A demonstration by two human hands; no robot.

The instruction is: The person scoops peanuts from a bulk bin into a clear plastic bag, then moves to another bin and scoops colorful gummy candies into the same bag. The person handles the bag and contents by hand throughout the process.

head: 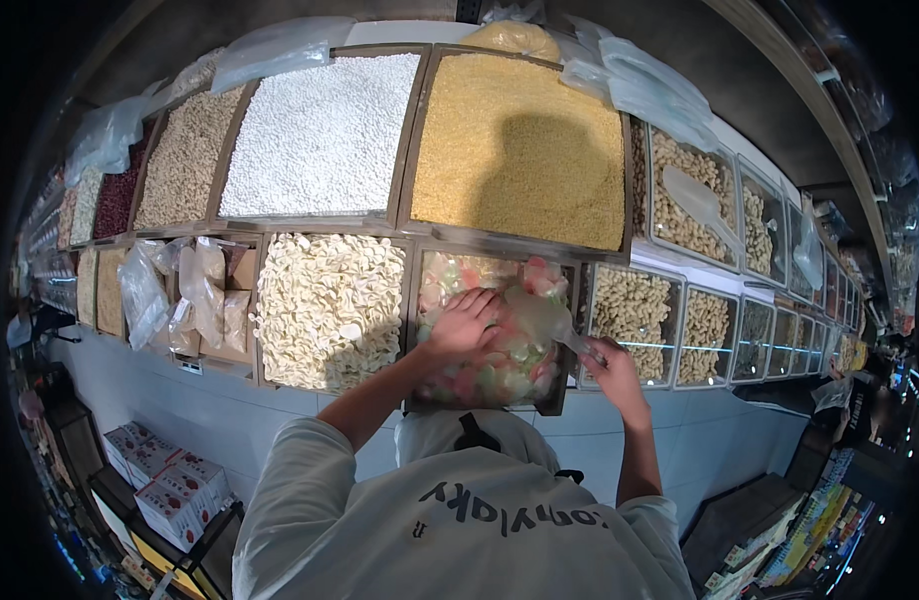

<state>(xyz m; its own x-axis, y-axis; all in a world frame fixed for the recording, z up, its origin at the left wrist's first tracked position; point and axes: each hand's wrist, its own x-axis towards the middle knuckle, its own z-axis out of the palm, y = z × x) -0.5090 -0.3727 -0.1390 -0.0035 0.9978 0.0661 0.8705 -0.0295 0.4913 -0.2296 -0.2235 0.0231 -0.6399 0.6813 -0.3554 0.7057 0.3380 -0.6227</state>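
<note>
Directly before me, a wooden bin holds thin, translucent pink, green and white chips. My left hand rests palm down on the chips, its fingers pointing up and to the right. My right hand grips the handle of a clear plastic scoop at the bin's right side. The scoop's broad end lies over the chips; whether it carries any of them I cannot tell. Left of this bin, another wooden bin holds pale curled shell-like pieces.
Behind are bins of yellow grain and white pellets. Clear bins of peanuts stand at right, with another scoop on the upper peanuts. Plastic bags drape over the rear edge. Boxes sit at lower left.
</note>
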